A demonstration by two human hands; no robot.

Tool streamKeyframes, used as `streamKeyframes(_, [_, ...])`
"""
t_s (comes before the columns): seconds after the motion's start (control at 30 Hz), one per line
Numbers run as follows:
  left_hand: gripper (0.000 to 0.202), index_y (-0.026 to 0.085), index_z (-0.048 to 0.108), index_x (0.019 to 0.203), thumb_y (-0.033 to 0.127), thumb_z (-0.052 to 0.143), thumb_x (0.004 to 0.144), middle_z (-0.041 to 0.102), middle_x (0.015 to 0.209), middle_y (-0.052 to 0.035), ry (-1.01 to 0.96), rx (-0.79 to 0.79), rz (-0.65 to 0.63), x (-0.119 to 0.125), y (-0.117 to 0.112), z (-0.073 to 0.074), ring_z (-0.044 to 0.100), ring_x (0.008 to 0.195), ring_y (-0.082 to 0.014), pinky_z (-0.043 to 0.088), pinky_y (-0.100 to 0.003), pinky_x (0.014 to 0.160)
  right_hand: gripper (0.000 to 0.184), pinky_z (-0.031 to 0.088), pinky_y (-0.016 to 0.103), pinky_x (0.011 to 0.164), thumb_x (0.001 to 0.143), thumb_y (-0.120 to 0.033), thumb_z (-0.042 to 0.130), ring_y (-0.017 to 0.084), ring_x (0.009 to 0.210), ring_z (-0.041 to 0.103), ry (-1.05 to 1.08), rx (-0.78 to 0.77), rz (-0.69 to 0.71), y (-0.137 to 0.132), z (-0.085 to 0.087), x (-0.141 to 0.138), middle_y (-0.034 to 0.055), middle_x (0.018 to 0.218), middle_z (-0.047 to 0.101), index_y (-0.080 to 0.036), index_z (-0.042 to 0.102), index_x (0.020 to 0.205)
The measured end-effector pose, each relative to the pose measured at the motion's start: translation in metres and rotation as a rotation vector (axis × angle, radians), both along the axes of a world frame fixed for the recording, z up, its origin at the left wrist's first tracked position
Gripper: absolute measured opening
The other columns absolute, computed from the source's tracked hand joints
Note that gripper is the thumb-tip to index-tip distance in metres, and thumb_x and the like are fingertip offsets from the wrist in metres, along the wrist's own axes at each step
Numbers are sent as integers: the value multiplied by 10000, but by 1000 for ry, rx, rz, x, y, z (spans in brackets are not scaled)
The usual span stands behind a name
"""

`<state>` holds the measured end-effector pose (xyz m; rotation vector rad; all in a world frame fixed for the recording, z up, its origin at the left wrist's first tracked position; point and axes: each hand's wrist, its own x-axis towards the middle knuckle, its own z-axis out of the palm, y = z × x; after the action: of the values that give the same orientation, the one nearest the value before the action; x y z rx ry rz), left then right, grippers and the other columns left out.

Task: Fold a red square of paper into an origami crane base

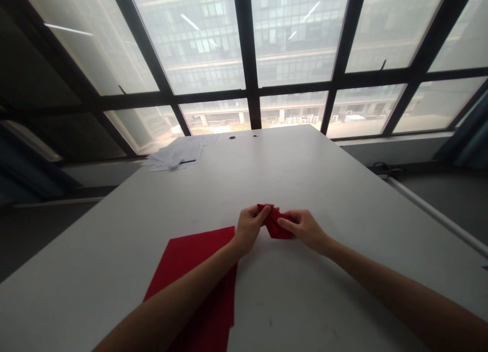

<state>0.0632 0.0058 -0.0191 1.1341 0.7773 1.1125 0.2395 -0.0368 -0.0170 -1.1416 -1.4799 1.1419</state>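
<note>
A small piece of folded red paper (pixel 279 231) is held between my two hands, just above the white table (pixel 290 174). My left hand (pixel 249 224) pinches its upper left part, with the thumb on top. On the other side, my right hand (pixel 303 227) grips the right edge, thumb lying across the near face. The fingers behind the paper are mostly hidden. Flat on the table to the left lies a larger stack or sheet of red paper (pixel 190 258), partly covered by my left forearm.
Loose white papers (pixel 177 151) with a dark pen (pixel 187 161) on them lie at the far left of the table. Two small holes (pixel 232 137) are near the far edge. Beyond stand large dark-framed windows (pixel 249 47). A pale pipe or rail (pixel 434 215) runs along the right.
</note>
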Motion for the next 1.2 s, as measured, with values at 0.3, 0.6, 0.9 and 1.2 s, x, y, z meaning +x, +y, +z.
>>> streamKeyframes(0.3, [403, 105, 745, 1030, 410, 800, 773, 766, 1002, -149, 38, 27, -80, 3, -8, 2, 725, 945, -264, 561, -378, 873, 366, 310, 225, 490, 758, -470, 733, 99, 534, 431, 28, -37, 11, 1, -8, 0, -18, 571, 534, -126, 664, 652])
streamKeyframes(0.6, [384, 97, 729, 980, 451, 747, 833, 762, 989, -155, -168, -157, -70, -7, 8, -2, 720, 962, -254, 550, -376, 888, 312, 307, 224, 465, 718, -427, 760, 104, 496, 442, 15, -115, 36, 0, -6, 2, -21, 538, 549, -128, 690, 664])
streamKeyframes(0.9, [430, 83, 724, 1052, 437, 771, 813, 755, 1023, -169, -119, -144, -142, -5, 6, -2, 717, 966, -262, 529, -401, 933, 293, 318, 228, 478, 724, -403, 760, 105, 504, 457, 55, -109, 5, 2, -8, 3, -13, 554, 568, -120, 700, 679])
streamKeyframes(1.2, [413, 109, 732, 1073, 432, 764, 817, 744, 1074, -157, -92, -118, -273, -5, 1, 1, 706, 988, -256, 525, -376, 917, 315, 359, 234, 499, 701, -415, 787, 117, 528, 511, 137, -125, -31, 1, -1, 2, 12, 593, 635, -105, 736, 719])
